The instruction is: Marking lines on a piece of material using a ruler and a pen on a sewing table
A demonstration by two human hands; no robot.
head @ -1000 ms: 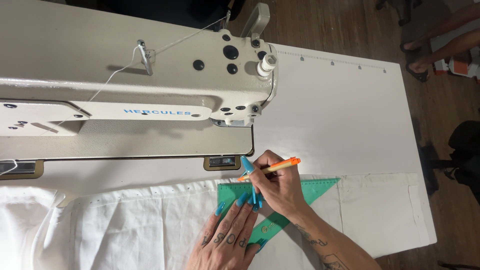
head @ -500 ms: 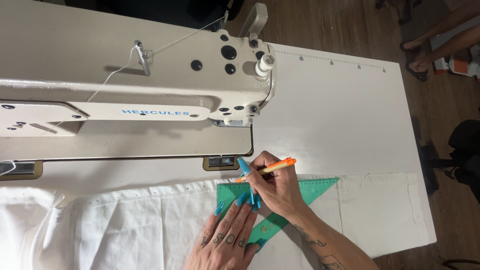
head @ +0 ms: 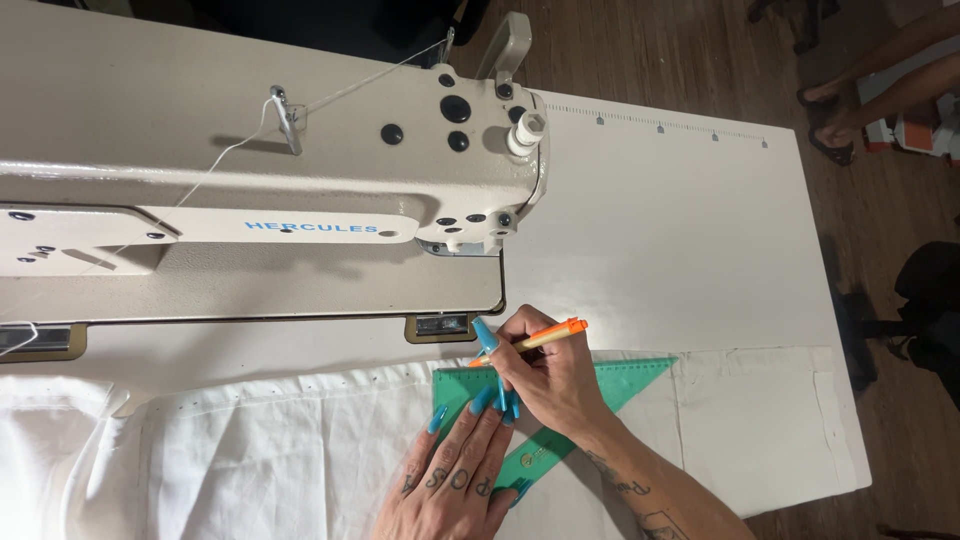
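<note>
Pen [head: 545, 338] in right hand [head: 555, 385]

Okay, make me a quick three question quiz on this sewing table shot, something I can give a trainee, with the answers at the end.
1. True or false: the left hand lies flat on the green triangular ruler.
2. What does the right hand hold? A) scissors B) an orange pen C) a spool
3. Fill in: the ruler lies on white ____, in front of the sewing machine.

Key
1. True; its fingers press the ruler's left part.
2. B, the orange pen, tip at the ruler's upper edge.
3. Fabric: the white fabric is spread across the white table.
</note>
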